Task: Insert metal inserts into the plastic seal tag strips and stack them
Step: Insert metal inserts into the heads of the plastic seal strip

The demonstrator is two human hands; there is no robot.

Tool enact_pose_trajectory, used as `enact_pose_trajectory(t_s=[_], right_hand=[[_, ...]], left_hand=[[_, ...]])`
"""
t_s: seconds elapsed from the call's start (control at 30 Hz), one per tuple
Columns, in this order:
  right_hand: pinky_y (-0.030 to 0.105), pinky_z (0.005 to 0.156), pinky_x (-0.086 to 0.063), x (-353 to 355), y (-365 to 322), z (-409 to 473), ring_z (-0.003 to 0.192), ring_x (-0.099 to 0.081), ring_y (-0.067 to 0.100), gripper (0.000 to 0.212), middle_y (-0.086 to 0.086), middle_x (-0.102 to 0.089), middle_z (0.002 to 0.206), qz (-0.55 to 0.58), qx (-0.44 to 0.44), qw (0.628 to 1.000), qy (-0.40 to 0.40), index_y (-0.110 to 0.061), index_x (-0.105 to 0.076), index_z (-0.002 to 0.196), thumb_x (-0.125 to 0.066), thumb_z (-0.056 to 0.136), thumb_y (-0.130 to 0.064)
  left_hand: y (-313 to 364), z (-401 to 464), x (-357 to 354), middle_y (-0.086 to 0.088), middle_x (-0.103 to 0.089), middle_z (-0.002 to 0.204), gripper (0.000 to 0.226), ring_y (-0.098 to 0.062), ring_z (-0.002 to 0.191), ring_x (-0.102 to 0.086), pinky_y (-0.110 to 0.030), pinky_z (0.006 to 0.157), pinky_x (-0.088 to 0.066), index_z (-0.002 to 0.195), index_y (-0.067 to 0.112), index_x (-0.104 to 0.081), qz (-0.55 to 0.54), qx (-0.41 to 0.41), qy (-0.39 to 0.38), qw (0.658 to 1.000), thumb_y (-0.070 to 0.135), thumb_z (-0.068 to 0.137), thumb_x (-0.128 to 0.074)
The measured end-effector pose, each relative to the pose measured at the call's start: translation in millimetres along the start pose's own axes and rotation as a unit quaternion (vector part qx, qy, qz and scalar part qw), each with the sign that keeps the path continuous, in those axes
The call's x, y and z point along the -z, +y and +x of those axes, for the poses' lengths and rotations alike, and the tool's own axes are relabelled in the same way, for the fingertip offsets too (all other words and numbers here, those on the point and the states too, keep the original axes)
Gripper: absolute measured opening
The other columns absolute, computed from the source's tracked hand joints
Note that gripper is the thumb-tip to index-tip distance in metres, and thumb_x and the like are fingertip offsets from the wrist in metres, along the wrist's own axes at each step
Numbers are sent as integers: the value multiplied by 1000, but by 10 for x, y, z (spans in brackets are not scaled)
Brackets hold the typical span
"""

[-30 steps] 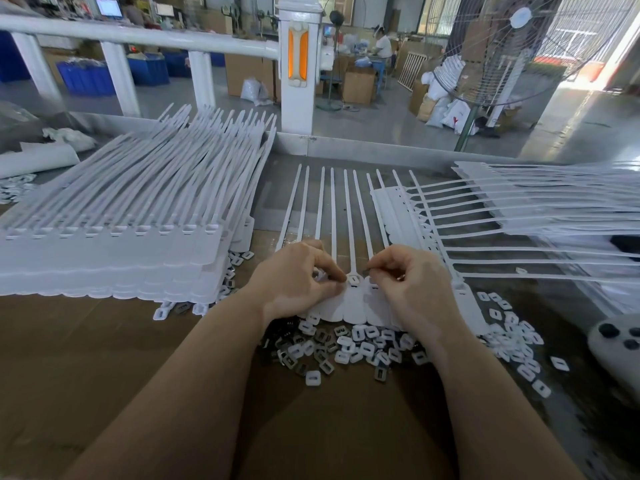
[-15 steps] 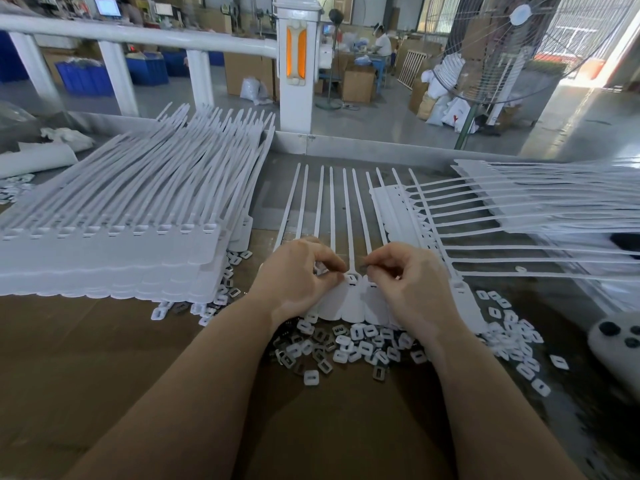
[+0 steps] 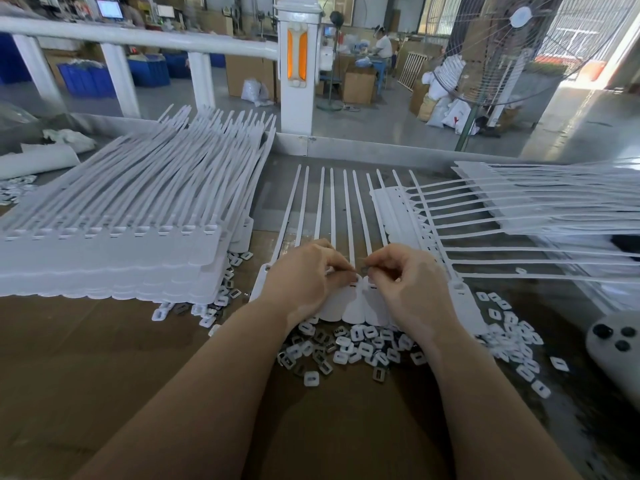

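While two hands [image 3: 356,278] pinch: one strip [image 3: 353,306].

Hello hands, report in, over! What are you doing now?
Left hand pinching the tag strip. Right hand pinching a metal insert at the strip's slot. Loose inserts piled below. Nothing blocking.

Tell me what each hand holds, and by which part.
Right hand pinches a small metal insert at its fingertips. Left hand pinches the tag strip near its slots.
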State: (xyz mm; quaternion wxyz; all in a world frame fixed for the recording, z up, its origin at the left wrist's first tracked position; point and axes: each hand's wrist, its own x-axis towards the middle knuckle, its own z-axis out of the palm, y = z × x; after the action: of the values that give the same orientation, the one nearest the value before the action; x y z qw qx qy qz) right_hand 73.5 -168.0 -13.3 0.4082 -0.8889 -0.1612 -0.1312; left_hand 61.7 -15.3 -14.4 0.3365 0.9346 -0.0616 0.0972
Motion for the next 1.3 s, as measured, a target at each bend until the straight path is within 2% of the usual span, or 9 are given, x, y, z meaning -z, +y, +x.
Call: enact_pose_trajectory(t_s=[0.07, 0.13, 0.33, 0.53, 0.8, 0.93, 1.07, 1.2, 1.3], right_hand=[[13, 73, -46, -6, -5, -3, 79, -61, 5, 13, -6, -67, 81, -4, 0, 1000, 5, -20, -68, 87, -62, 85, -8], [18, 75, -47, -6, -7, -6, 80, -61, 6, 15, -8, -66, 82, -14, -4, 1000, 12, -22, -67, 86, -62, 85, -8], [27, 80, -48, 14, 24, -2, 85, -60, 12, 14, -6, -65, 84, -55, -38, 997, 25, -18, -69, 89, -59, 85, -9], [23, 78, -47, 27, 20, 7, 82, -60, 9, 14, -5, -67, 87, -62, -56, 996, 7, -20, -70, 88, -61, 85, -10], [30, 81, -50, 41, 10, 32, 84, -60, 11, 13, -4, -67, 85, -54, -82, 995, -20, -23, -68, 82, -62, 84, -12], [30, 80, -50, 42, 22, 36, 82, -59, 12, 14, -3, -66, 86, -52, -76, 995, -21, -23, -65, 82, -59, 85, -10], [23, 74, -48, 42, 37, 31, 81, -59, 9, 14, -5, -64, 84, -36, -67, 997, -8, -21, -64, 85, -58, 87, -9], [23, 82, -48, 56, 32, 20, 88, -61, 8, 16, -6, -65, 89, -2, -63, 998, 0, -20, -67, 93, -58, 88, -9], [27, 85, -50, 70, 20, 16, 87, -62, 8, 18, -7, -66, 87, 11, -62, 998, -7, -24, -67, 87, -57, 89, -8]], left_hand=[[-19, 0, 15, 19, -50, 79, 12, 2, 75, -49, -11, 69, -36, 90, 24, -71, -29, 2, 26, 999, 31, 86, -63], [-32, -13, 55, 20, -52, 76, 7, 9, 69, -48, -4, 63, -35, 82, 27, -67, -60, 6, 34, 998, 29, 87, -63], [-55, -26, 108, 22, -49, 76, 8, 5, 71, -46, 0, 65, -33, 87, 24, -66, -30, -9, -34, 999, 29, 89, -60], [-65, -22, 115, 23, -51, 74, 10, 6, 71, -47, -6, 61, -34, 78, 33, -59, -36, 0, -48, 998, 32, 88, -61], [-56, -22, 125, 23, -51, 73, 15, 6, 69, -47, -6, 59, -33, 73, 37, -57, -46, 6, -56, 997, 33, 87, -61], [-63, -29, 112, 18, -55, 80, 6, 1, 74, -49, -13, 66, -34, 79, 27, -68, -64, 3, -55, 996, 32, 82, -67], [-52, -44, 120, 6, -62, 89, 10, -7, 81, -54, -23, 74, -41, 78, 20, -73, -94, -3, -65, 993, 29, 76, -74], [-29, -60, 140, 6, -63, 89, 8, -9, 81, -57, -22, 72, -43, 74, 23, -74, -118, -3, -86, 989, 28, 70, -79], [-27, -63, 145, 7, -64, 89, 9, -7, 79, -57, -22, 72, -43, 75, 23, -74, -122, -2, -96, 988, 28, 70, -79]])
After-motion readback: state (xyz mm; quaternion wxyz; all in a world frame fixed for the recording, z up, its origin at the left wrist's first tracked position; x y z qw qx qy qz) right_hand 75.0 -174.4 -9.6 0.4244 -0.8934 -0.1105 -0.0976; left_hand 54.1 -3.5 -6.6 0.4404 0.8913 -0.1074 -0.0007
